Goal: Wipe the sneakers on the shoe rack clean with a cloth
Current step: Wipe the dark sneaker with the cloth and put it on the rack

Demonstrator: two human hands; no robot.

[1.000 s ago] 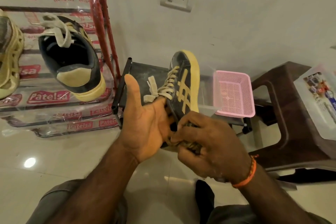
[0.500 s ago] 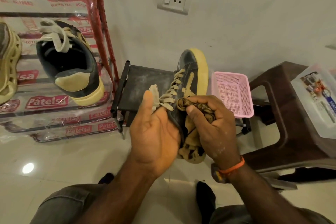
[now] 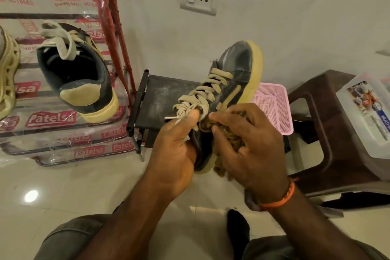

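On the left, a matching sneaker (image 3: 78,76) is sitting on the plastic-wrapped shoe rack (image 3: 52,124). The left hand (image 3: 175,152) is gripping the raised dark sneaker (image 3: 236,76) by its heel end, while the right hand (image 3: 247,143) is clutching a bunched cloth (image 3: 230,135) against its side.

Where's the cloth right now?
In the head view the cloth is bunched in the right hand, pressed against the side of the sneaker that the left hand holds, just in front of the pink basket.
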